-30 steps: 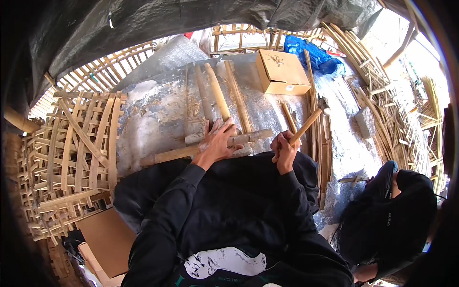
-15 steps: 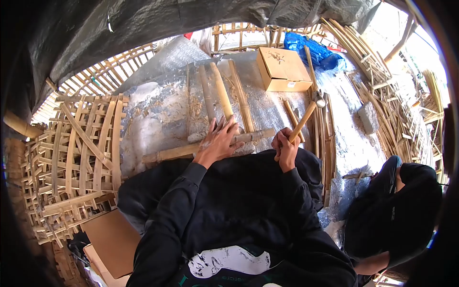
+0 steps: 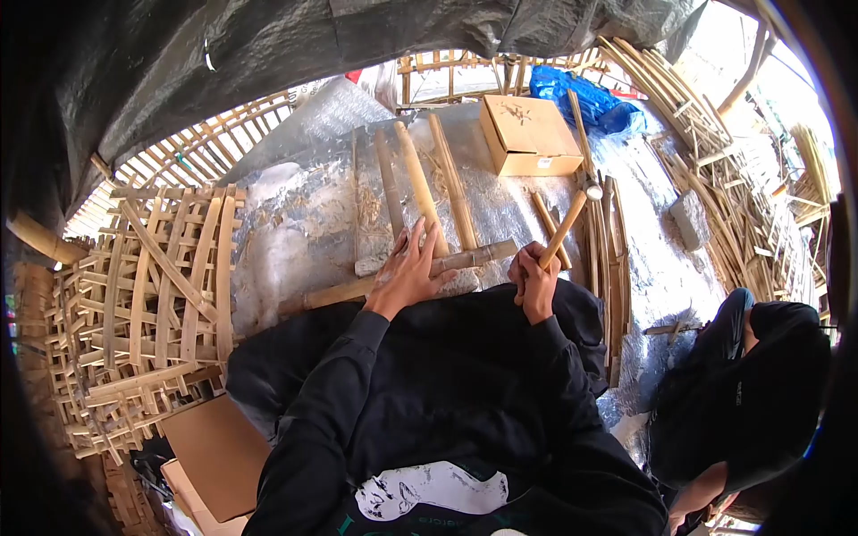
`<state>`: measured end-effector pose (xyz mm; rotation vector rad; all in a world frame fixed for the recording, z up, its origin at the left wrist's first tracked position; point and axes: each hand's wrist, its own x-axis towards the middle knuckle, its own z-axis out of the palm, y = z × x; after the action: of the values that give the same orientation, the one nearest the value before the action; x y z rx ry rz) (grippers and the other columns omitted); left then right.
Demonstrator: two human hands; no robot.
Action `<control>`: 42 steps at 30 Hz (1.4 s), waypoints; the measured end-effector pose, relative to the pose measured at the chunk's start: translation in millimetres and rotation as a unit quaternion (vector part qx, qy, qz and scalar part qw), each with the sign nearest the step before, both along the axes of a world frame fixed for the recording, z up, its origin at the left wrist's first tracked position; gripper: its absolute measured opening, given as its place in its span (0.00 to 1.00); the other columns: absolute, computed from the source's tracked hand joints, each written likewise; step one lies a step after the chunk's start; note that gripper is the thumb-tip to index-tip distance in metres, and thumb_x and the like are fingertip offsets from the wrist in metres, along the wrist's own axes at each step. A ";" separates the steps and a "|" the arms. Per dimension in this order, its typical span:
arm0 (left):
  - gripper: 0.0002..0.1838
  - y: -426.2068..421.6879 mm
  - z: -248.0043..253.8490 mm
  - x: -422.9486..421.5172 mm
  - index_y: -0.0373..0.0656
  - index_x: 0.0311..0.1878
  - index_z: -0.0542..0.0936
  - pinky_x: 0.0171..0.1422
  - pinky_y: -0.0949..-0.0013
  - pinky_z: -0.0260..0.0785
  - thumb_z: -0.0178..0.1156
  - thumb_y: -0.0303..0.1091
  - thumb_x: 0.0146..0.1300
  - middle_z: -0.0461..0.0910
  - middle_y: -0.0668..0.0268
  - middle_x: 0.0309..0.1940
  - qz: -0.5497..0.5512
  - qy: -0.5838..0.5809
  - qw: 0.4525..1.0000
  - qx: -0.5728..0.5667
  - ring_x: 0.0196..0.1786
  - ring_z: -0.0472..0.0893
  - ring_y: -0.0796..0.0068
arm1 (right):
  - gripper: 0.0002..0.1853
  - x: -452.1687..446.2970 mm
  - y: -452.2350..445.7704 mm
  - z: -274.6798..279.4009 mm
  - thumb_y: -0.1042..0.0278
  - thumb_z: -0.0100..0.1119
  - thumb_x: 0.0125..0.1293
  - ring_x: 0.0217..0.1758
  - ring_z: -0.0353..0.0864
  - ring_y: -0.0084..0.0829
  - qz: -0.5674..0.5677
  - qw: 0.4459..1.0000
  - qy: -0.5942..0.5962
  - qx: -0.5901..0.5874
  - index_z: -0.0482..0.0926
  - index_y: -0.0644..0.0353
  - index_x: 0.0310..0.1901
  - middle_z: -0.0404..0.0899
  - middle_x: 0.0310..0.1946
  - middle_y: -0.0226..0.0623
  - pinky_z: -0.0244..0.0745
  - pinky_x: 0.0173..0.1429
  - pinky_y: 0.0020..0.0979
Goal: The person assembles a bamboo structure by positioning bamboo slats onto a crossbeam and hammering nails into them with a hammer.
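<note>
My left hand [image 3: 407, 272] lies with its fingers stretched out over a crosswise bamboo piece [image 3: 487, 255] and the near end of an upright bamboo strip [image 3: 416, 179]. Part of both is hidden beneath it. A grey stone-like block [image 3: 368, 266] shows beside that hand. My right hand [image 3: 536, 281] is closed around the wooden handle of a hammer [image 3: 565, 230], held tilted up and to the right. The hammer's small pale head is partly unclear. Two more bamboo strips, a greyish one [image 3: 390, 179] and a split one [image 3: 453, 183], flank the middle one.
A cardboard box [image 3: 529, 138] stands at the back, near a blue plastic bag [image 3: 585, 98]. Bamboo lattice panels [image 3: 165, 277] are stacked at left. Bamboo strips [image 3: 724, 205] and a grey block [image 3: 689, 220] lie at right. Another person [image 3: 742, 393] sits at lower right.
The hammer's head has turned slightly in my right hand, and the crosswise bamboo piece has tilted a little. My left hand stays on the bamboo. The view has shifted slightly.
</note>
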<state>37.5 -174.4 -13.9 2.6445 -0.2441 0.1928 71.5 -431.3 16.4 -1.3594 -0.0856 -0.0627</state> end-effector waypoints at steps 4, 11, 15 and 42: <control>0.56 -3.3 4.7 -1.6 0.37 0.83 0.54 0.88 0.49 0.48 0.57 0.73 0.69 0.52 0.42 0.83 0.001 0.001 0.999 0.036 0.85 0.54 0.39 | 0.14 -1.3 -0.1 3.3 0.72 0.54 0.76 0.10 0.61 0.19 0.008 1.000 0.010 0.001 0.70 0.61 0.29 0.69 0.16 0.29 0.57 0.19 0.24; 0.55 -2.7 6.2 2.5 0.31 0.81 0.58 0.89 0.50 0.45 0.62 0.68 0.67 0.57 0.41 0.82 -0.005 -0.017 0.999 0.046 0.85 0.53 0.41 | 0.14 -2.9 -0.3 5.8 0.73 0.54 0.75 0.11 0.59 0.20 0.013 1.000 0.026 -0.004 0.68 0.61 0.28 0.65 0.16 0.29 0.58 0.23 0.26; 0.54 -3.6 5.8 1.0 0.34 0.81 0.60 0.90 0.51 0.44 0.60 0.69 0.68 0.56 0.45 0.83 -0.004 -0.025 0.998 0.058 0.86 0.52 0.43 | 0.13 0.1 -1.3 1.2 0.73 0.54 0.76 0.11 0.60 0.20 0.017 0.999 0.027 -0.008 0.69 0.62 0.29 0.66 0.16 0.29 0.58 0.23 0.26; 0.39 -8.9 11.5 3.3 0.54 0.77 0.73 0.89 0.48 0.43 0.60 0.66 0.70 0.49 0.43 0.85 -0.013 0.026 0.997 0.065 0.86 0.51 0.41 | 0.14 -4.7 2.7 7.3 0.73 0.54 0.75 0.12 0.64 0.20 0.020 0.999 0.035 -0.019 0.71 0.62 0.27 0.70 0.16 0.31 0.57 0.17 0.25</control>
<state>40.8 -183.2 -2.5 2.7685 -0.2824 0.1026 66.8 -428.6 23.7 -1.3964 -0.0552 0.0214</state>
